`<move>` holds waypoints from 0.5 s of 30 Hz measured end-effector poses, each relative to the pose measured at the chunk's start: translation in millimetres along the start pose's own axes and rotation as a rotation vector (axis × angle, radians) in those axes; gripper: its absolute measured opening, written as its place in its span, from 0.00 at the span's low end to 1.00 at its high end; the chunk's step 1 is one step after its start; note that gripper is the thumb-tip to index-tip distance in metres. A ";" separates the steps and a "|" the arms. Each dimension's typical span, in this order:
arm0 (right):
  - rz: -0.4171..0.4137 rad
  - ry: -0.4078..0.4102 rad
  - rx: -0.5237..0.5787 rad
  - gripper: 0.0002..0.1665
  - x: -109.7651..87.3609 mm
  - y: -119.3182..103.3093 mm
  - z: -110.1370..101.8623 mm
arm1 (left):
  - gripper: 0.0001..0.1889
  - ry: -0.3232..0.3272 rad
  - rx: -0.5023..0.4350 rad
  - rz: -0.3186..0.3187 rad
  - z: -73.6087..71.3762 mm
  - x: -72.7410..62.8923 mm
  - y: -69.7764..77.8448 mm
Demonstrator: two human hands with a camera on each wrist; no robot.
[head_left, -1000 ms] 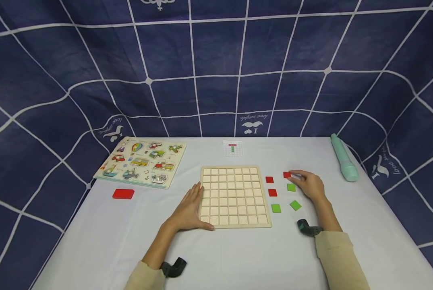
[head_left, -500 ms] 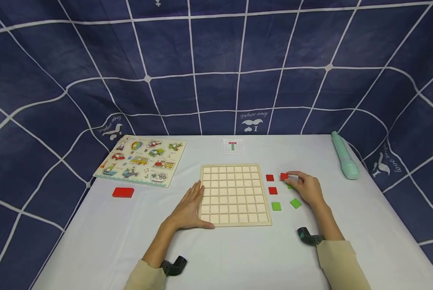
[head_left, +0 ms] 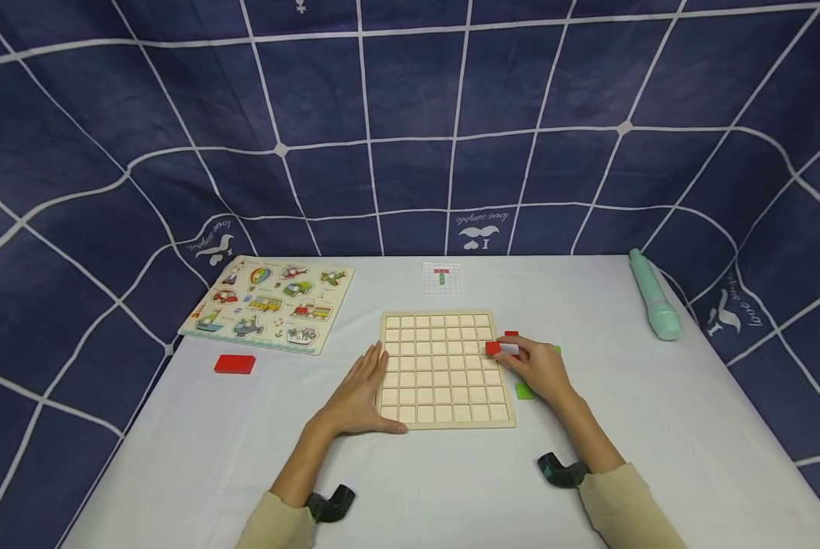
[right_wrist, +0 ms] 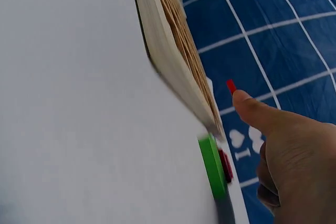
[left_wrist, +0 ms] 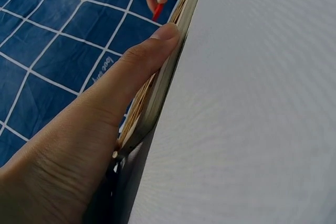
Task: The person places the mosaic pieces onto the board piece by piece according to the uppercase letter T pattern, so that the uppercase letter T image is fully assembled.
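Right hand (head_left: 536, 370) moved left, pinching red tile (head_left: 493, 348), seemingly above wooden board (head_left: 442, 371).

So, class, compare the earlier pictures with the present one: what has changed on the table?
The right hand has moved leftward with a pinched red square, bringing it over the right edge of the grid board. Nothing has visibly been let go. The left hand stays against the board's left side; the pattern card and red block stayed put.
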State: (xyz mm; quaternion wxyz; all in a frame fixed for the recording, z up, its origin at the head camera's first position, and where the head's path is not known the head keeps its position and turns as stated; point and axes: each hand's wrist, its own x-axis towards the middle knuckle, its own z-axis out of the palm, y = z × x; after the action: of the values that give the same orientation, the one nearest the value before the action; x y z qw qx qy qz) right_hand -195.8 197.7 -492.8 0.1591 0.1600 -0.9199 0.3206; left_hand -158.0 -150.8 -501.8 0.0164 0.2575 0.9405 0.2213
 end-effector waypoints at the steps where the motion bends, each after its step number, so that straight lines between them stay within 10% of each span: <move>1: -0.008 -0.001 0.007 0.19 2.0 -3.5 4.6 | 0.73 -0.001 0.003 0.000 -0.1 0.0 0.0; 15: 0.108 0.064 0.120 0.19 31.8 -33.5 53.4 | 0.73 0.008 -0.007 -0.001 0.6 -0.7 -0.2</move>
State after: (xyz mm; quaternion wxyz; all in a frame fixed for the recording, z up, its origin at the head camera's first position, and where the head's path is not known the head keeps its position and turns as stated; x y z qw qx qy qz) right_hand -221.3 132.4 -501.9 0.1611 0.1091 -0.9007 0.3884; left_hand -157.4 -151.0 -502.5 0.0135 0.2560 0.9398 0.2259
